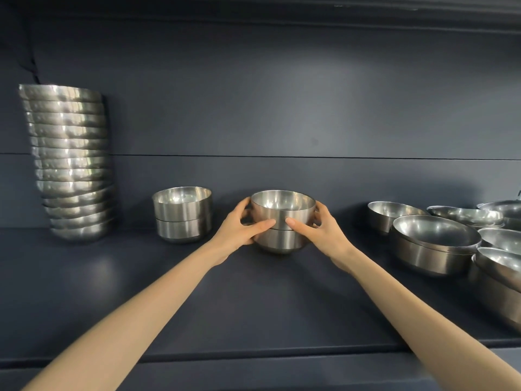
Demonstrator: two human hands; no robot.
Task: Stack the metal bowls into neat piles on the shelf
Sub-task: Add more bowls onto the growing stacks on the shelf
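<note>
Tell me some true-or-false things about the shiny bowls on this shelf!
1. The left hand and right hand hold the two-bowl stack. True.
2. The tall pile stands at the shelf's right end. False: it stands at the left end.
3. The short pile beside it has five bowls. False: it has two.
4. Unsorted metal bowls sit at the right. True.

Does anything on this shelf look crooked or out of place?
Yes. The tall stack at far left looks crooked: several lower bowls sit tilted in it. At right, the loose bowls lie jumbled together. The two-bowl pile and the pair of bowls gripped by the left hand and right hand look level.
</note>
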